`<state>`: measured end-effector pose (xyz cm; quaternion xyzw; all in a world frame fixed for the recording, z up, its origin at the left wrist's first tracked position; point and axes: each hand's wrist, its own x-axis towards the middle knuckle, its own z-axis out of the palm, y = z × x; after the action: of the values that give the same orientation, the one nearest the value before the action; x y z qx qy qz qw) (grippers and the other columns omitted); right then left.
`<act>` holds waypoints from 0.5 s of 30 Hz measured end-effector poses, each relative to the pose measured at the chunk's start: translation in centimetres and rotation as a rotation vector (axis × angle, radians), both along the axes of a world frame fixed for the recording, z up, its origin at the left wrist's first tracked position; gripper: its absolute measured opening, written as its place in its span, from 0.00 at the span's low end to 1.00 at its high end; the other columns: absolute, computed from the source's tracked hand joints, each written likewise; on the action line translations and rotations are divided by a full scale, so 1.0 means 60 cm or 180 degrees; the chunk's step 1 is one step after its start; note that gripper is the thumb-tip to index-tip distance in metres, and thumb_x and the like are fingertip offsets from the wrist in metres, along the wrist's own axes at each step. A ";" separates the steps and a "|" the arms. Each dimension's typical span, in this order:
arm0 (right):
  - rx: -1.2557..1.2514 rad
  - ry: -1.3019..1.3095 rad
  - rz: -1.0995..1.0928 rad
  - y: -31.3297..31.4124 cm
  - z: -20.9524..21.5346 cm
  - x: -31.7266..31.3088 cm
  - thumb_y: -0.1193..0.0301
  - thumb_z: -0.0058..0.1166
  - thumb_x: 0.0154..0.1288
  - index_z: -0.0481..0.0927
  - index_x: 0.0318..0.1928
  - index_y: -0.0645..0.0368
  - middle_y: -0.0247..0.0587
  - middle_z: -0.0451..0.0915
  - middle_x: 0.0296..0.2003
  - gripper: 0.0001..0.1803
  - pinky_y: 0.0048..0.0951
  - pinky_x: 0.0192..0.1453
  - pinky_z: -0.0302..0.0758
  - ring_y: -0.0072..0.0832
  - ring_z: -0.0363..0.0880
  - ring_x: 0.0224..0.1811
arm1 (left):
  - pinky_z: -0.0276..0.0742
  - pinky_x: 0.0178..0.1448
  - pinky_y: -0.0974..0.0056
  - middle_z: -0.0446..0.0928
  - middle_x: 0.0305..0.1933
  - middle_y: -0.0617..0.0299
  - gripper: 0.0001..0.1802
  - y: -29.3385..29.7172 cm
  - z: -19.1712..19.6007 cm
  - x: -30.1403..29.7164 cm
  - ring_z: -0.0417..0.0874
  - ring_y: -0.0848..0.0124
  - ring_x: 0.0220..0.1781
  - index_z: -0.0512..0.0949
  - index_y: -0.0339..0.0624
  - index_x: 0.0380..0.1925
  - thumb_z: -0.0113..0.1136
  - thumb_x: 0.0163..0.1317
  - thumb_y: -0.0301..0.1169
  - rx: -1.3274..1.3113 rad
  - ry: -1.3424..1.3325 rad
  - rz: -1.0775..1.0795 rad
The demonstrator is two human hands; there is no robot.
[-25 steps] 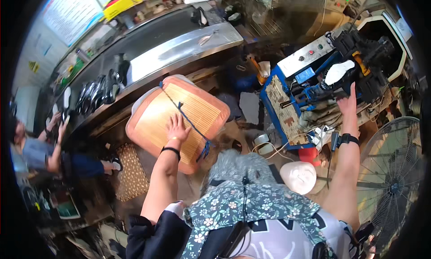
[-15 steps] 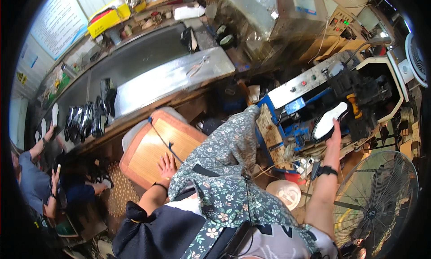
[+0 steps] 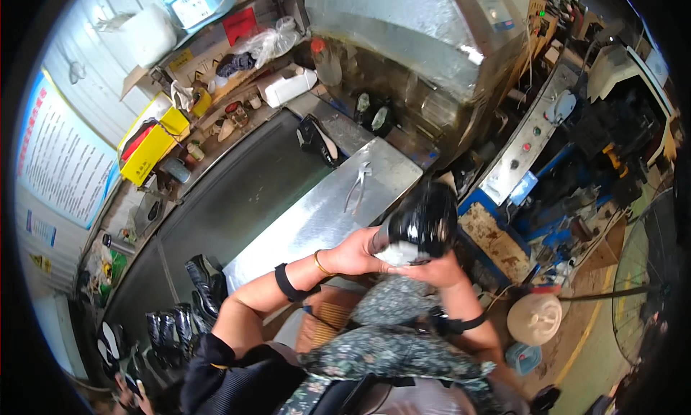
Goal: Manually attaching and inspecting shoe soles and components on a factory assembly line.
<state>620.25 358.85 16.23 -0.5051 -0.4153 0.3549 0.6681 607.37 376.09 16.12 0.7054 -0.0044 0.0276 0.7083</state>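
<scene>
A glossy black shoe [image 3: 425,217] is held up between my two hands, with its pale underside toward me. My left hand [image 3: 353,253] grips it at the left end, thumb along the lower edge. From below, my right hand [image 3: 439,271] wraps the other side, and some of its fingers are hidden behind the shoe. The steel worktop [image 3: 295,228] lies beyond my left hand, and a pair of metal pincers [image 3: 358,188] rests on it.
One black shoe [image 3: 317,141] lies on the dark conveyor belt [image 3: 237,192]. Several black shoes [image 3: 173,332] stand at the lower left, near another person's hand [image 3: 129,393]. A blue machine [image 3: 515,206] is on the right, with a pale plastic container [image 3: 534,318] and a large fan [image 3: 648,278].
My right hand has brought the shoe from the machine to in front of me. My left hand has left the wooden seat and now grips the shoe too. The view has turned.
</scene>
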 end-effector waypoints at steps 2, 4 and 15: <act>-0.0152 0.0536 0.1337 -0.009 0.038 0.041 0.70 0.77 0.40 0.33 0.76 0.54 0.40 0.57 0.70 0.71 0.35 0.72 0.56 0.28 0.58 0.71 | 0.74 0.58 0.60 0.79 0.51 0.52 0.32 0.061 0.023 -0.042 0.80 0.57 0.55 0.74 0.37 0.54 0.74 0.48 0.35 0.1705 0.0091 0.0189; -0.0312 0.2991 0.1284 -0.008 0.076 0.029 0.67 0.67 0.54 0.39 0.75 0.65 0.44 0.56 0.71 0.57 0.35 0.73 0.56 0.33 0.61 0.71 | 0.74 0.58 0.56 0.78 0.51 0.48 0.31 0.106 0.000 -0.061 0.78 0.50 0.54 0.75 0.37 0.52 0.71 0.45 0.33 0.2264 -0.0168 0.0277; -0.0740 0.1560 -0.1355 0.204 -0.150 0.250 0.63 0.50 0.65 0.65 0.65 0.65 0.43 0.77 0.54 0.31 0.33 0.57 0.74 0.35 0.76 0.54 | 0.47 0.74 0.39 0.59 0.70 0.37 0.40 0.316 -0.334 -0.209 0.55 0.43 0.74 0.62 0.32 0.65 0.60 0.59 0.45 0.3951 0.1698 0.3253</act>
<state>635.26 371.12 7.20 -0.5529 -0.0845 0.3633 0.7451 594.84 395.03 -3.94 0.8645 0.4679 0.1696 0.0703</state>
